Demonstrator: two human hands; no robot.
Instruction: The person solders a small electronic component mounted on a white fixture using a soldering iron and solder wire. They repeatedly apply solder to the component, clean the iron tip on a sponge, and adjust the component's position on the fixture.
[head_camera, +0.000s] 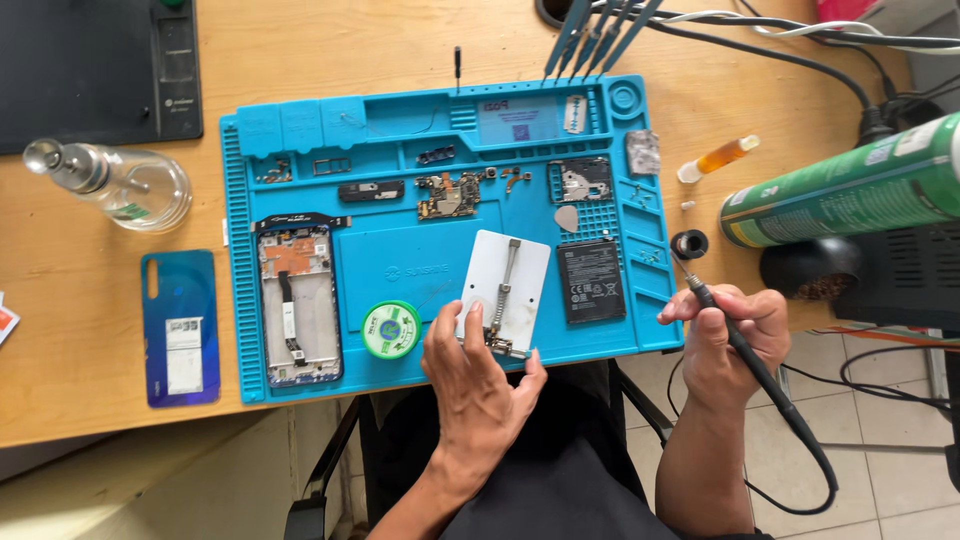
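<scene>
I see my left hand (470, 375) laid flat over the near end of a white rectangular metal board holder (508, 290) with a sliding clamp rail down its middle; the fingers (472, 325) press on its near edge rather than wrap it, apparently to keep it from sliding on the blue silicone repair mat (400, 250). The holder sits near the mat's front edge, between a small green-and-white spool of solder wire (391, 330) and a flat black phone battery (590, 282).

My right hand (735, 335) is clenched around a slim black soldering iron (745, 350), gripped like a pen, its tip angled up and away toward a small black round pot (689, 243) just off the mat's right edge. Its cable trails down past my wrist, off the desk (100, 330).

On the mat's left lies an opened phone frame (295, 300) with orange flex inside; a green circuit board (447, 195) rests in the upper trays, kept with the small parts.

Labels: the battery carries white printed marks on black. The glossy blue phone back cover (181, 328), on the desk left of the mat, has a white rectangular sticker. A large green cylindrical spray can (850, 185) lies on its side at right, with a pale label band. A small amber-filled bottle (720, 158) lies beside it, and a clear glass dispenser bottle (125, 180) stands at the far left.
</scene>
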